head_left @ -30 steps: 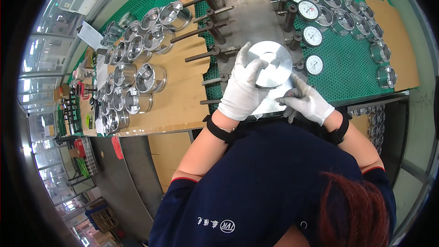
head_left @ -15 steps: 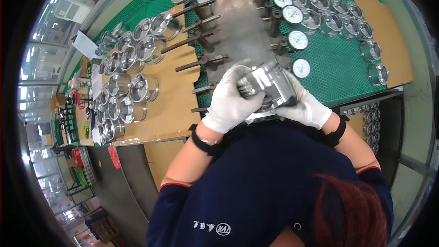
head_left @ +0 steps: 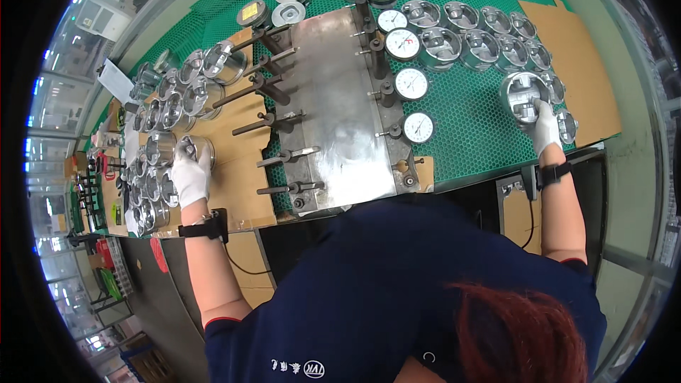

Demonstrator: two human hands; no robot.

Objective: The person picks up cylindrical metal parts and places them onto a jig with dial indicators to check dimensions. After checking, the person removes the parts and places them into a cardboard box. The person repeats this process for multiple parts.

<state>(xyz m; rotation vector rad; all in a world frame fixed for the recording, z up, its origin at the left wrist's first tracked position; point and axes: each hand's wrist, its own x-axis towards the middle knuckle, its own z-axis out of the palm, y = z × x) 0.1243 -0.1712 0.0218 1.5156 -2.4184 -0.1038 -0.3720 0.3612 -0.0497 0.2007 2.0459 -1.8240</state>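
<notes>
My right hand (head_left: 545, 128), in a white glove, grips a shiny metal piston (head_left: 523, 91) with its hollow side up, among the pistons at the right. At the left, my gloved left hand (head_left: 190, 176) closes round another piston (head_left: 196, 147) at the near edge of a group on brown cardboard. Its fingertips are partly hidden. Between my hands lies a smooth metal plate (head_left: 347, 120) with nothing on it. Dark clamp posts (head_left: 269, 89) line its left side, and round dial gauges (head_left: 411, 84) line its right.
Several pistons (head_left: 480, 50) stand in rows on the green mat (head_left: 464, 145) at the right. More pistons (head_left: 202, 96) crowd the cardboard (head_left: 241, 170) at the left. Two metal discs (head_left: 289, 13) lie at the back. Clamp rods stick out over the cardboard.
Both hands were together over the plate, holding a piston. They have parted: the right hand moved right with a piston, the left moved left to the group on the cardboard.
</notes>
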